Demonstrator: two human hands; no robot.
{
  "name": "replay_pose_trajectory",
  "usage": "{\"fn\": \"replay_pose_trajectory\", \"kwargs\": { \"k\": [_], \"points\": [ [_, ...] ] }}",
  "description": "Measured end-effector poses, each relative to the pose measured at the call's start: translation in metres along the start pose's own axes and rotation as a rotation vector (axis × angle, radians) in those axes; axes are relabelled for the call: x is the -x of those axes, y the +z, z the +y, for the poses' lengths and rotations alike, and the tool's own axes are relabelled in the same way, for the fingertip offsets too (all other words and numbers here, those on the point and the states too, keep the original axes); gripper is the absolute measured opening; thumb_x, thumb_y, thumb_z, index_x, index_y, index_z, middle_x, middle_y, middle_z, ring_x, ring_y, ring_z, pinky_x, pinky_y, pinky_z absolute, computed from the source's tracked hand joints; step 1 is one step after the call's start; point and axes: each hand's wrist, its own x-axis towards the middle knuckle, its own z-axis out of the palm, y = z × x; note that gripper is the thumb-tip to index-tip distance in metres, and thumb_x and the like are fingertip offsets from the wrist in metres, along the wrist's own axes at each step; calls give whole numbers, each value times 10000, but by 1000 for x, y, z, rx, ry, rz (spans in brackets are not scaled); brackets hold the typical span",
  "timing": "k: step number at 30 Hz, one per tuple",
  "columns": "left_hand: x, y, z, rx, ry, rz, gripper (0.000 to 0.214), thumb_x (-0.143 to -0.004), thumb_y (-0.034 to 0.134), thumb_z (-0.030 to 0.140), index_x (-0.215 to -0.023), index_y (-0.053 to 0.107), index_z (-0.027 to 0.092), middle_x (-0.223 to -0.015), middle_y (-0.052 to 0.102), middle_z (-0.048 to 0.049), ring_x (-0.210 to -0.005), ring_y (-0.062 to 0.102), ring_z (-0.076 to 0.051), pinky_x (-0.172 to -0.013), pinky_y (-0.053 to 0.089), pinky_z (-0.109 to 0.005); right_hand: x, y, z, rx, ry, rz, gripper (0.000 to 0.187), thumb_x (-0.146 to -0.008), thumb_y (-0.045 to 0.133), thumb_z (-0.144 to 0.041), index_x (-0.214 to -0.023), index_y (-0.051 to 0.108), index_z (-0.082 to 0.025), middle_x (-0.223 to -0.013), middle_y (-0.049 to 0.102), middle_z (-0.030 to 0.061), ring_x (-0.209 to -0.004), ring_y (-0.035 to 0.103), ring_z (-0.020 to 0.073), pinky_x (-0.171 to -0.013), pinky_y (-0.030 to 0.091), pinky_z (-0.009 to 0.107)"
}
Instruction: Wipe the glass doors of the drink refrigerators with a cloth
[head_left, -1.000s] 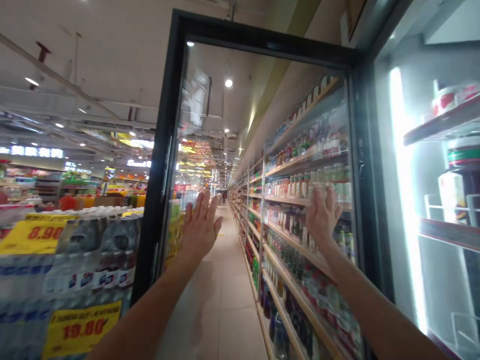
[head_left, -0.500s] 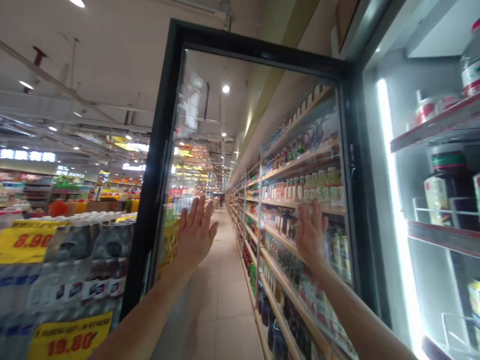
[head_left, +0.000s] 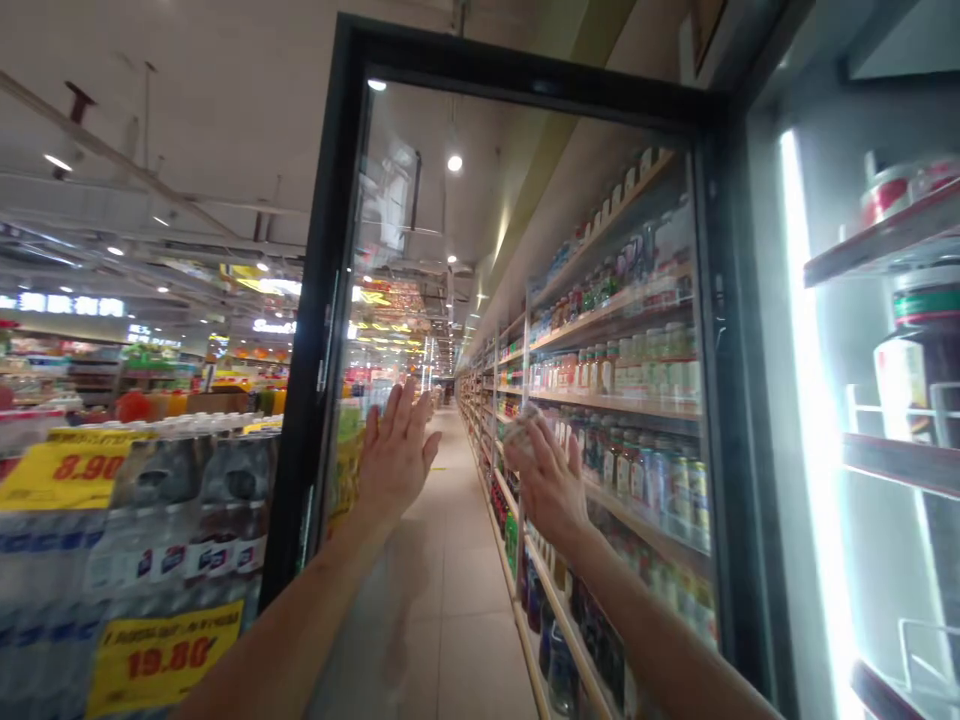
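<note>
A cooler's glass door with a black frame (head_left: 315, 300) stands swung open in front of me. My left hand (head_left: 394, 460) lies flat against the glass near its left side, fingers stretched upward and open. My right hand (head_left: 551, 485) is raised at the middle of the glass, its fingers closed round a pale crumpled wad (head_left: 519, 432), cloth or paper, I cannot tell which. Both forearms reach up from the bottom of the view.
The lit cooler interior on the right has shelves (head_left: 877, 240) and a dark bottle (head_left: 911, 350). Left of the door stand stacked packs of bottles (head_left: 172, 500) with yellow price signs (head_left: 161, 655). Through the glass, a tiled aisle (head_left: 450, 560) runs past long drink shelves (head_left: 622, 400).
My right hand has slid left and a little down across the glass, from near the right frame to the middle. The pale wad now shows at its fingertips. The left hand has stayed put.
</note>
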Motion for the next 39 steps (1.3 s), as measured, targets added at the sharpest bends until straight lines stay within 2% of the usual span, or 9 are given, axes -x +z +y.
{"fn": "replay_pose_trajectory", "kwargs": {
  "k": [2, 6, 14, 19, 23, 25, 30, 35, 39],
  "points": [
    [-1, 0, 0, 11, -2, -9, 521, -926, 364, 341, -1418, 302, 179, -1478, 318, -134, -1402, 211, -239, -1129, 186, -477, 7, -2, 10, 24, 91, 28, 493, -851, 422, -220, -1330, 449, -333, -1465, 361, 85, -1372, 292, 275, -1081, 211, 572],
    [12, -4, 21, -17, -27, -3, 478, -923, 374, 297, -1383, 370, 168, -1475, 316, -141, -1406, 189, -256, -1125, 181, -495, 15, -8, 42, 104, 532, 202, 533, -890, 350, -254, -1420, 313, -287, -1490, 287, 156, -1370, 280, 334, -1009, 261, 652],
    [56, -6, 60, -37, 155, 1, 528, -900, 448, 323, -1383, 366, 127, -1403, 432, -133, -1401, 205, -237, -1158, 65, -473, 38, -10, 29, 39, 187, 4, 554, -887, 387, -254, -1408, 281, -409, -1464, 365, 65, -1359, 320, 294, -1070, 245, 569],
    [54, -3, 57, -48, 144, -8, 532, -907, 434, 320, -1398, 345, 135, -1403, 429, -127, -1383, 256, -249, -1155, 69, -480, 55, -13, 43, 112, 569, 199, 565, -898, 349, -257, -1452, 244, -284, -1510, 241, 159, -1376, 255, 361, -1006, 248, 670],
    [54, 0, 56, -40, 142, -4, 594, -905, 447, 325, -1438, 254, 149, -1406, 426, -124, -1377, 270, -249, -1152, 86, -477, 57, -3, -7, -26, 97, -1, 461, -874, 434, -239, -1325, 459, -333, -1466, 361, 77, -1377, 285, 268, -1104, 193, 546],
    [54, 1, 56, -26, 139, -8, 608, -906, 447, 329, -1447, 226, 161, -1409, 424, -120, -1373, 281, -242, -1152, 92, -468, 64, -2, -14, -43, 24, -32, 417, -870, 451, -240, -1269, 508, -346, -1447, 391, 52, -1370, 300, 245, -1118, 171, 521],
    [55, 4, 57, 22, 107, -13, 585, -913, 428, 363, -1440, 253, 179, -1407, 432, -109, -1365, 301, -240, -1152, 85, -459, 86, -11, 5, 140, 431, 108, 493, -894, 384, -218, -1387, 375, -233, -1497, 265, 160, -1382, 252, 308, -1059, 215, 584],
    [55, 4, 56, 20, 115, 14, 587, -906, 449, 352, -1436, 265, 180, -1394, 449, -115, -1378, 275, -231, -1149, 105, -459, 102, -11, -14, -17, 59, -82, 468, -864, 440, -191, -1309, 469, -332, -1459, 364, 63, -1358, 313, 251, -1106, 181, 517],
    [55, 1, 57, 28, 117, -5, 555, -907, 448, 344, -1417, 308, 175, -1406, 434, -114, -1386, 256, -228, -1151, 93, -459, 116, -16, 12, 132, 352, 52, 511, -889, 397, -206, -1395, 356, -267, -1511, 247, 134, -1375, 273, 297, -1065, 225, 579]
  ]
}}
